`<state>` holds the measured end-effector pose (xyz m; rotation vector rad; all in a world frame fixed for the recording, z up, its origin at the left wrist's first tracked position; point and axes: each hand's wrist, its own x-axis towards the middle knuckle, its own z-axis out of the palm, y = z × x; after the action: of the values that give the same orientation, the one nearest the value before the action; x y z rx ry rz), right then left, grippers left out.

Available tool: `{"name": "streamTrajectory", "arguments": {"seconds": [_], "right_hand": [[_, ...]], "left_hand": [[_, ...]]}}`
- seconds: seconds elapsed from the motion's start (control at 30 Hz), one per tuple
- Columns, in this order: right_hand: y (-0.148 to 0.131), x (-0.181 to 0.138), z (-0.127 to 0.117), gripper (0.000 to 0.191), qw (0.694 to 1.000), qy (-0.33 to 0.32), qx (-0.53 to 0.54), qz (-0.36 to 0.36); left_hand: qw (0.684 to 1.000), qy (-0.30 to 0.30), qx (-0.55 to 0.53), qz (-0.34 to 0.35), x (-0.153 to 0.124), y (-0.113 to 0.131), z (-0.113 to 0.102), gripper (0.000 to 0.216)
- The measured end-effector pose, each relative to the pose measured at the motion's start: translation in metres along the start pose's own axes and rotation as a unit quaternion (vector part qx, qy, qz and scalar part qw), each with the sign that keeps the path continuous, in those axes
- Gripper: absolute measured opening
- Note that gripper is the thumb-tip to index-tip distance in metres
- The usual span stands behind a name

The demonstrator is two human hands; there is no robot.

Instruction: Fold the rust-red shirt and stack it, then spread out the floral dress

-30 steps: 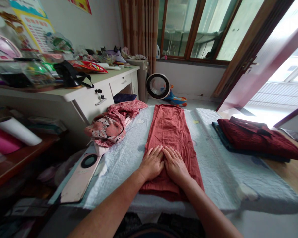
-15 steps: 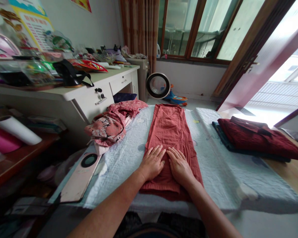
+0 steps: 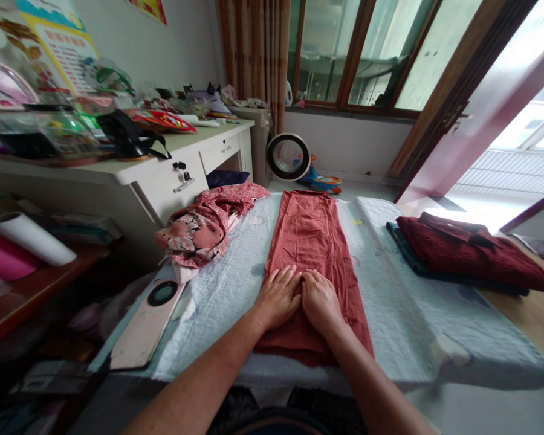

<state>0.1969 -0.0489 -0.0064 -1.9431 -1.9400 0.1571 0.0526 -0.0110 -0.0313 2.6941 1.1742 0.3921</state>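
A long rust-red garment (image 3: 309, 235) lies folded lengthwise down the middle of a pale blue quilted pad (image 3: 390, 308). My left hand (image 3: 277, 297) rests flat on its near end, fingers stretched forward. My right hand (image 3: 320, 298) lies right beside it on the same cloth, touching it, with the fingers curled down into the fabric.
A crumpled red floral cloth (image 3: 204, 226) sits at the pad's left edge. Folded dark red clothes (image 3: 469, 252) are stacked at the right. A cluttered white desk (image 3: 163, 163) stands to the left; a round fan (image 3: 289, 157) stands on the floor beyond.
My right hand has slid left against my left hand and its fingers have curled in. The left hand has barely moved.
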Motion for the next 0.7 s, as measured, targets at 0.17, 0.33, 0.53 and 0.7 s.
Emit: {"name": "streamTrajectory", "arguments": {"seconds": [0.17,0.33,0.53,0.7], "right_hand": [[0.001,-0.007,0.014,0.035,0.999,0.014,-0.036,-0.008],[0.008,-0.008,0.013,0.039,0.998,0.000,-0.049,-0.035],[0.014,-0.010,0.006,0.039,0.997,-0.005,-0.048,-0.062],[0.022,-0.011,0.004,0.043,0.995,-0.021,-0.046,-0.089]], "left_hand": [[1.000,-0.004,-0.002,-0.002,0.000,0.001,-0.001,0.053],[1.000,-0.008,0.003,-0.007,0.000,0.002,0.000,0.054],[1.000,-0.007,0.016,-0.007,0.001,0.002,0.000,0.055],[1.000,-0.008,0.028,-0.008,0.001,0.001,0.002,0.056]]}}
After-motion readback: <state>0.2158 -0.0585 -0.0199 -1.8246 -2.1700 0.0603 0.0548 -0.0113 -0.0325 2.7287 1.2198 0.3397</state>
